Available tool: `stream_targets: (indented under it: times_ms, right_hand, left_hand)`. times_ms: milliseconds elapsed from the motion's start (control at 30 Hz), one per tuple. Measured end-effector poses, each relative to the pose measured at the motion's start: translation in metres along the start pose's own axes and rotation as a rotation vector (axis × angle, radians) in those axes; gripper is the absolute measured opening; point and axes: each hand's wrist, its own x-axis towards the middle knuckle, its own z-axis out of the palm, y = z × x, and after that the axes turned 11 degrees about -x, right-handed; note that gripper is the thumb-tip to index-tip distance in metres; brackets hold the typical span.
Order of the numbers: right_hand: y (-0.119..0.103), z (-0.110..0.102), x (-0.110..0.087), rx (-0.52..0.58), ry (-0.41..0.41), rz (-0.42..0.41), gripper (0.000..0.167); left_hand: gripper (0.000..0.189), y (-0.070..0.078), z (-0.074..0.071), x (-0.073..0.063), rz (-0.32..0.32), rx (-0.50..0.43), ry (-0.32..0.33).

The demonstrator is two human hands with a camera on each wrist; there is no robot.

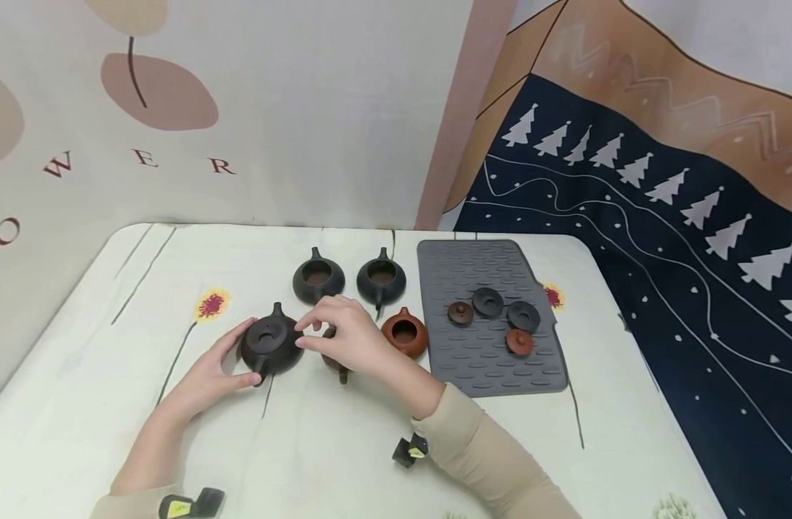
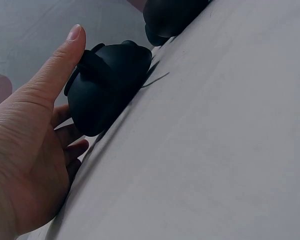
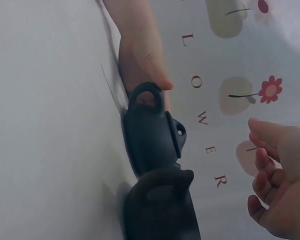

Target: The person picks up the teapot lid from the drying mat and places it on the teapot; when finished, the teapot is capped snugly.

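A black teapot with its lid on stands on the table at the left. My left hand holds it, the thumb by the handle and the fingers along the far side. In the left wrist view, the thumb lies close over the handle. My right hand hovers just right of this teapot, fingers bent and apart from the thumb, nothing between them. Beneath that hand a dark brown teapot is mostly hidden. Just right of it sits a reddish-brown teapot without a lid.
Two black teapots, one behind my right hand and one to its right, stand lidless at the back. A grey mat on the right bears a brown lid, two black lids and a reddish lid.
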Motion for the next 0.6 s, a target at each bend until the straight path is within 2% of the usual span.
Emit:
stream_targets:
  times_ms: [267,600]
  right_hand:
    - [0.008,-0.017,-0.023,0.022,0.051,-0.009,0.013]
    - [0.025,-0.032,-0.049,0.004,0.122,0.038,0.014]
  left_hand:
    - [0.1,0.004,0.0,-0.002,-0.002,-0.011,0.002]
    - [0.1,0.006,-0.001,-0.003,-0.015,0.011,0.01]
